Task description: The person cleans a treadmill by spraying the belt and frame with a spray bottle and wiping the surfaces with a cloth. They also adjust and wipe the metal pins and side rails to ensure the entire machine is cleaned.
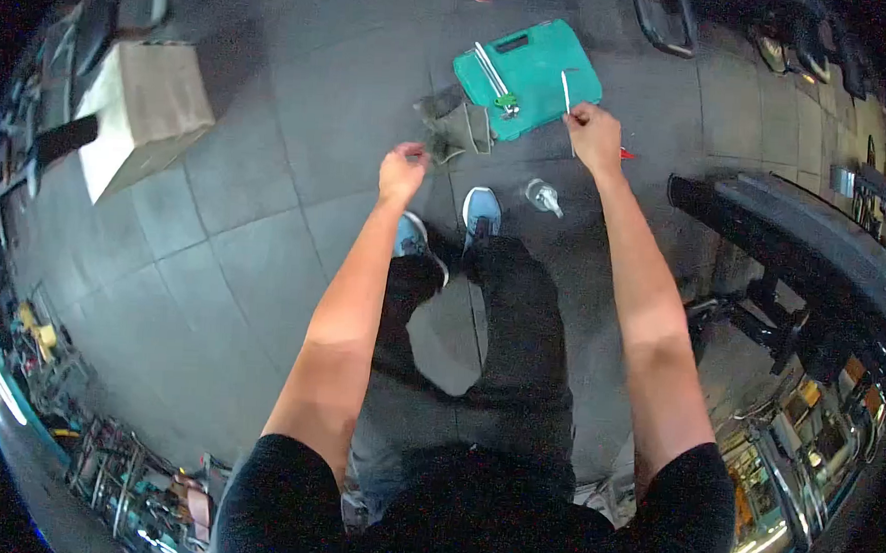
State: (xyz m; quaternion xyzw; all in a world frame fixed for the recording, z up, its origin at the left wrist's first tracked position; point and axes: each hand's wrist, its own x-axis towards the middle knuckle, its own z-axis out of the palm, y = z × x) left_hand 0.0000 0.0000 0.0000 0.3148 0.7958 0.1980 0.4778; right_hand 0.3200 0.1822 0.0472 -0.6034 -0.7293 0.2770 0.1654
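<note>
right hand [595, 141] pinches a thin rod [565, 91] by the teal case [554, 72]; left hand [402, 177] is left of it, grip unclear, cannot tell.

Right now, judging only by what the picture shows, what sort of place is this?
Probably a gym, though a workshop can't be ruled out. The dark tiled floor, long dark bench-like piece and looped dark bar suggest a gym; the green case would suit either.
</note>
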